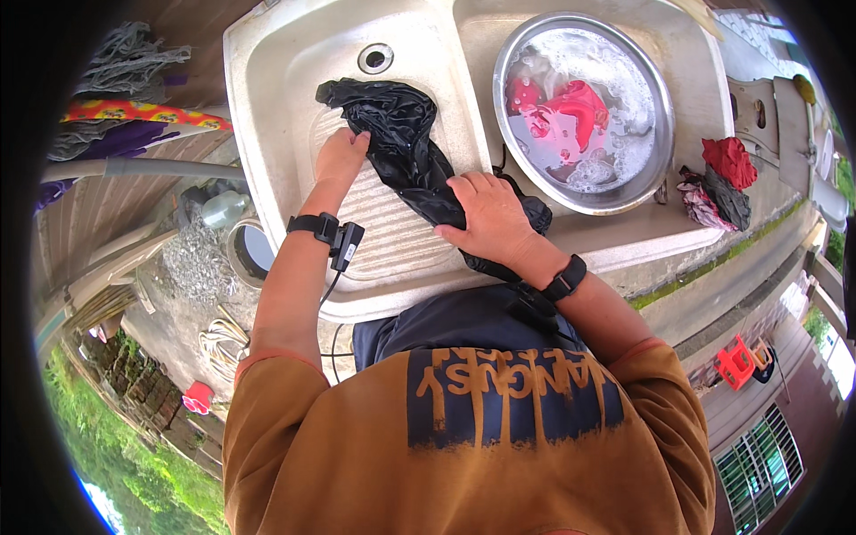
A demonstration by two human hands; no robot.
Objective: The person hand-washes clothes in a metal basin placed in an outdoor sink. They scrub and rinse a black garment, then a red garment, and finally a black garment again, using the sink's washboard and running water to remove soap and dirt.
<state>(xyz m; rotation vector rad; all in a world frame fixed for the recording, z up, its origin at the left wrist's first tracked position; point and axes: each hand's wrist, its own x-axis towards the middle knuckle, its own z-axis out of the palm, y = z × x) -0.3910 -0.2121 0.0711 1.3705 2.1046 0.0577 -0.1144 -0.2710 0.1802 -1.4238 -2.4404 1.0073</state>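
A wet black garment (pixel 404 154) lies stretched across the ribbed washboard slope (pixel 374 227) of a pale sink. One end reaches toward the drain (pixel 375 59); the other hangs over the sink's divider near my body. My left hand (pixel 341 157) pinches the garment's left edge, the fingers curled. Over its lower part rests my right hand (pixel 491 214), palm down with the fingers bent around the cloth. In the right basin stands a round metal washbowl (pixel 505 144) of sudsy water, with red cloth (pixel 578 110) soaking in it.
A small pile of wet cloths, red (pixel 730 162) and dark grey (pixel 725 194), sits on the ledge at right. Mop heads (pixel 130 60) and a grey pipe (pixel 140 167) are at left. On the ground lie a bucket (pixel 251 251) and a coiled hose (pixel 223 341).
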